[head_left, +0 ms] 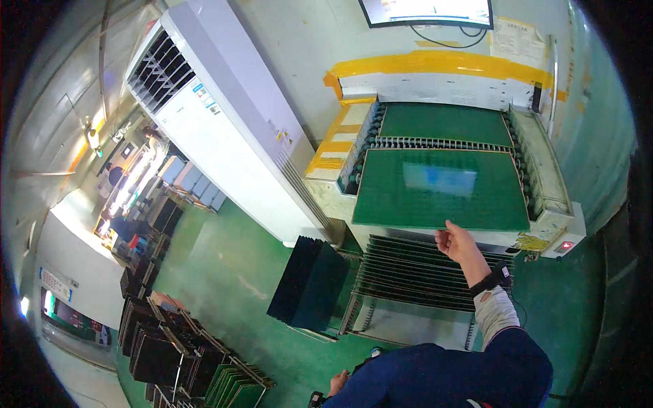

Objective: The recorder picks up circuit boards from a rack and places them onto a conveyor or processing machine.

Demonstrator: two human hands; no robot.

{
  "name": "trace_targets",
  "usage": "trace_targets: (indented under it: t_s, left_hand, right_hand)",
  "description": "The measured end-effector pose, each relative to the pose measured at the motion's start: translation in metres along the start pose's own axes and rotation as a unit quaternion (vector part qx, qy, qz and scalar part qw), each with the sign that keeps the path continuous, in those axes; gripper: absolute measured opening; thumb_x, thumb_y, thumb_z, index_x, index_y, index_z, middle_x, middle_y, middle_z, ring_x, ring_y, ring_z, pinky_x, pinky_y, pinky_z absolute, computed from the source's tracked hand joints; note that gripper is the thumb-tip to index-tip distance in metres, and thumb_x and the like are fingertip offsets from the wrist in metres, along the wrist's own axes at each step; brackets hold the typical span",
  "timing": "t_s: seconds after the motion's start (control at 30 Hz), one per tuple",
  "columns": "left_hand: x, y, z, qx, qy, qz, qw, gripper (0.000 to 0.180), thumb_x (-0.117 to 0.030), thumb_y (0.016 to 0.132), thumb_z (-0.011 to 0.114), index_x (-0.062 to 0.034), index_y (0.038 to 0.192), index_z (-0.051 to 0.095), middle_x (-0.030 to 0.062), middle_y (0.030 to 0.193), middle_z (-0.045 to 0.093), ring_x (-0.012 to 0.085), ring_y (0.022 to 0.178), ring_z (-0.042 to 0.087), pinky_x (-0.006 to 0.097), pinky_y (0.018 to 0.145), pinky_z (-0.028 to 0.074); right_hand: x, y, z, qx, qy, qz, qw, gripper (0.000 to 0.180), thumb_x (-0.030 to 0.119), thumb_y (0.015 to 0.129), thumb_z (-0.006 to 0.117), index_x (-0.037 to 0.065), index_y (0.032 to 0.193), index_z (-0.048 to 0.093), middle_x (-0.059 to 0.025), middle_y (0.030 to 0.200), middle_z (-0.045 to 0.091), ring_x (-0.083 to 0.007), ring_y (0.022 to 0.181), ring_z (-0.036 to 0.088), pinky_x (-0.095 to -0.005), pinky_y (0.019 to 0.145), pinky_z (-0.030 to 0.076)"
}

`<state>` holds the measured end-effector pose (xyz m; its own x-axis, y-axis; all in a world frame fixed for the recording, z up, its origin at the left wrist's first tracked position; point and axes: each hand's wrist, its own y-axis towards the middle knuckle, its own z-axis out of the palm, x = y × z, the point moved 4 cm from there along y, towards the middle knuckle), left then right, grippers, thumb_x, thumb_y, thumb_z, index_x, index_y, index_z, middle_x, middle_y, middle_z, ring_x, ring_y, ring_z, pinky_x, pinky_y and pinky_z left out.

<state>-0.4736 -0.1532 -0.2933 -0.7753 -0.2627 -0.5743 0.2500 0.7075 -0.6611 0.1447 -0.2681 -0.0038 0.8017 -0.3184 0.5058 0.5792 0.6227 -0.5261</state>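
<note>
A large, glossy green circuit-board panel (381, 197) lies on the rollers of a conveyor machine (554, 170), its near edge overhanging the front. At that near edge is my right hand (457, 243), its fingers curled and closed on the rim right of the middle. A second green panel (442, 124) lies further in, beyond a row of rollers. Low down beside my body, my left hand (338, 382) shows only in part, away from the panels; its fingers are mostly hidden.
Below the machine stands a slotted rack (408, 272) with several upright panels, and left of it a dark folded board stack (307, 282). A tall white air conditioner (231, 129) is at the left. More loaded racks (183, 347) stand lower left. A screen (428, 10) hangs above.
</note>
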Motion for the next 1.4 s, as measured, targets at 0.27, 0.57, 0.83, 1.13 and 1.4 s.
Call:
trace_targets:
  t_s: [0.27, 0.57, 0.83, 1.13, 1.4]
  left_hand:
    - [-0.079, -0.043, -0.005, 0.013, 0.003, -0.112, 0.994, 0.046, -0.045, 0.083, 0.053, -0.0048, 0.102, 0.065, 0.0083, 0.093, 0.067, 0.0185, 0.085, 0.062, 0.031, 0.077, 0.047]
    - [-0.023, -0.016, 0.004, 0.004, 0.042, 0.030, 0.999, 0.046, -0.044, 0.085, 0.056, -0.0026, 0.102, 0.065, 0.0076, 0.093, 0.067, 0.0156, 0.085, 0.062, 0.029, 0.075, 0.047]
    - [-0.056, -0.039, -0.002, 0.013, -0.106, -0.089, 0.990, 0.040, -0.036, 0.084, 0.060, 0.0001, 0.101, 0.064, 0.0063, 0.089, 0.066, 0.0132, 0.079, 0.061, 0.026, 0.070, 0.047]
    - [-0.055, -0.038, -0.002, 0.013, -0.096, -0.096, 0.991, 0.041, -0.037, 0.085, 0.058, -0.0001, 0.102, 0.063, 0.0073, 0.089, 0.066, 0.0155, 0.078, 0.061, 0.027, 0.070, 0.047]
    - [-0.036, -0.013, 0.002, 0.005, 0.317, 0.311, 0.896, 0.029, -0.032, 0.080, 0.058, -0.0131, 0.102, 0.054, 0.0176, 0.084, 0.062, 0.0371, 0.073, 0.060, 0.043, 0.062, 0.048]
  right_hand:
    - [0.014, 0.013, -0.003, -0.025, 0.025, -0.047, 0.998, 0.025, 0.026, 0.085, 0.060, 0.003, 0.090, 0.051, -0.0092, 0.082, 0.060, -0.0184, 0.069, 0.057, -0.0335, 0.059, 0.049]
    - [0.024, 0.033, -0.002, -0.013, -0.038, -0.030, 0.999, 0.033, 0.034, 0.085, 0.059, 0.002, 0.091, 0.056, -0.0070, 0.081, 0.061, -0.0165, 0.066, 0.057, -0.0303, 0.061, 0.049]
    - [0.027, 0.034, 0.005, 0.018, -0.071, -0.015, 0.997, 0.040, 0.039, 0.085, 0.057, 0.001, 0.094, 0.058, -0.0051, 0.079, 0.061, -0.0160, 0.067, 0.057, -0.0295, 0.061, 0.048]
    - [0.029, 0.036, 0.006, 0.024, -0.068, -0.011, 0.997, 0.040, 0.039, 0.085, 0.056, 0.001, 0.094, 0.059, -0.0047, 0.078, 0.061, -0.0160, 0.066, 0.058, -0.0284, 0.059, 0.048]
    - [0.006, 0.019, 0.007, 0.025, -0.127, 0.000, 0.992, 0.038, 0.039, 0.087, 0.053, 0.002, 0.095, 0.059, -0.0061, 0.080, 0.062, -0.0157, 0.067, 0.058, -0.0289, 0.060, 0.048]
